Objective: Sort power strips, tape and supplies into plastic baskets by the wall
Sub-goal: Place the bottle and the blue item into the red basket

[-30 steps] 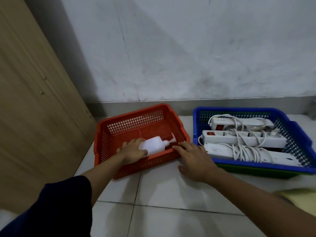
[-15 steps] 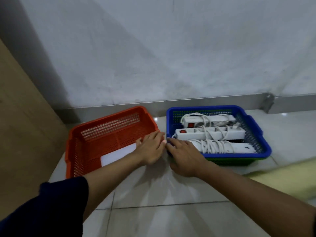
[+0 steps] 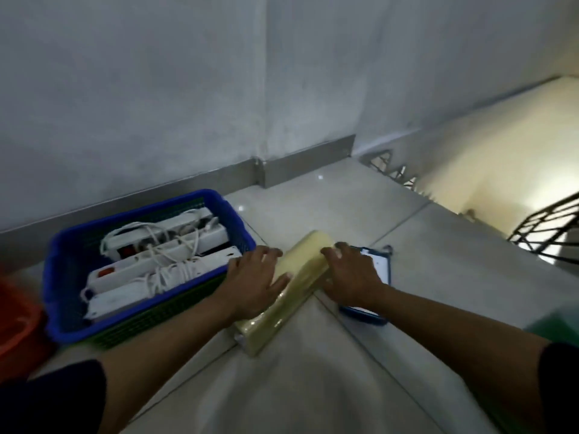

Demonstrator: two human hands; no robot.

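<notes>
A long pale yellow pack wrapped in clear film (image 3: 294,283), probably stacked tape rolls, lies on the floor tiles right of the blue basket (image 3: 59,270). My left hand (image 3: 255,285) grips its left side and my right hand (image 3: 352,274) grips its right side. Three white power strips (image 3: 163,261) with coiled cords lie in the blue basket. The orange basket (image 3: 15,321) shows only as a corner at the left edge.
A blue-rimmed flat object (image 3: 380,270) lies under my right hand, right of the pack. The grey wall and its metal skirting (image 3: 219,180) run behind the baskets. A black wire frame (image 3: 545,233) stands at the far right. Something green (image 3: 551,324) sits by my right forearm.
The view has swung right, away from the orange basket. Both hands left the gap between the two baskets and now clasp the yellow pack.
</notes>
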